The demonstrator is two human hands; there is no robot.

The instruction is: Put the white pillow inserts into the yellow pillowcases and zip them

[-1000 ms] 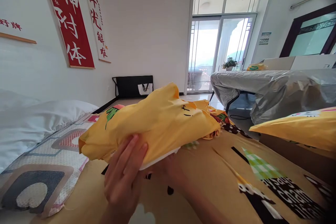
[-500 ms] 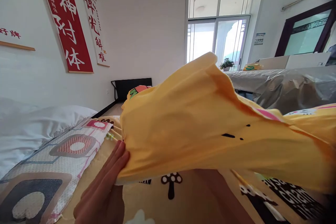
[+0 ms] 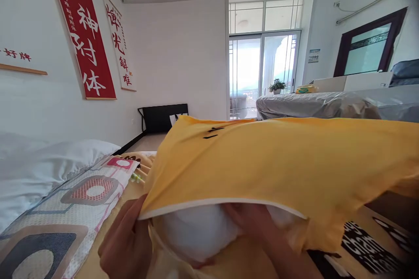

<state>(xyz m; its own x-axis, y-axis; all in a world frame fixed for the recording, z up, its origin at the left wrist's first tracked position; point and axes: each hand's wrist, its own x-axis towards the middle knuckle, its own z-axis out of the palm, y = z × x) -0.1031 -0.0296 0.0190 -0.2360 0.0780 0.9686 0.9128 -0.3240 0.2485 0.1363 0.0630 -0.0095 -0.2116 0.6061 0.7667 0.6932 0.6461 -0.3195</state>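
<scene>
Hands first: our left hand (image 3: pixel 126 244) grips the open edge of the yellow pillowcase (image 3: pixel 281 170); our right hand (image 3: pixel 252 222) now reaches inside against the white pillow (image 3: pixel 196 231), grip not visible. Half a second ago the case hung bunched; now it spreads above the printed bedsheet (image 3: pixel 369 248). Beyond: patterned pillow (image 3: pixel 65 200), red banner (image 3: pixel 81 39), balcony door (image 3: pixel 262 74).

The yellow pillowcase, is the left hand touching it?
Touching. The head view shows the left hand gripping the yellow pillowcase at the corner of its open edge, with no gap between them.

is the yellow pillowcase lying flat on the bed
No, both hands hold the yellow pillowcase up, its open end showing a white pillow inside.
</scene>
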